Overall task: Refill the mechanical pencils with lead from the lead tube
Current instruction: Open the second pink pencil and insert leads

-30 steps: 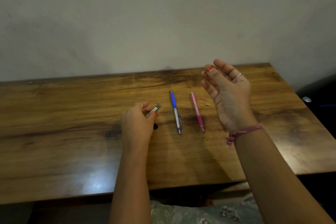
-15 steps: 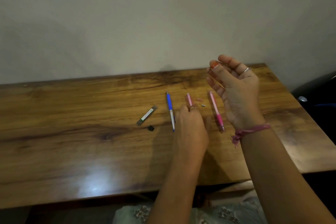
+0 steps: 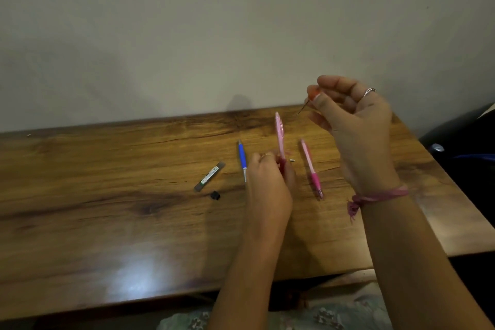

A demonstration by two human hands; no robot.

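Observation:
My left hand [image 3: 269, 185] grips a pink mechanical pencil [image 3: 280, 136] by its lower end and holds it upright above the wooden table [image 3: 107, 209], open top pointing up. My right hand [image 3: 353, 126] is raised to the right of it and pinches a thin dark lead [image 3: 302, 109] between thumb and forefinger. A second pink pencil [image 3: 310, 167] lies on the table between my hands. A blue pencil [image 3: 242, 159] lies just left of my left hand. The lead tube [image 3: 210, 176] lies further left, with its small black cap [image 3: 215, 195] beside it.
A tiny pale piece [image 3: 292, 160] lies on the table between the two pink pencils. The table backs onto a plain wall. A dark object [image 3: 460, 147] stands off the table's right edge. Patterned fabric [image 3: 334, 313] shows below the near edge.
My left hand let go of the lead tube, moved right and lifted one pink pencil upright. My right hand closed its fingers into a pinch on the lead.

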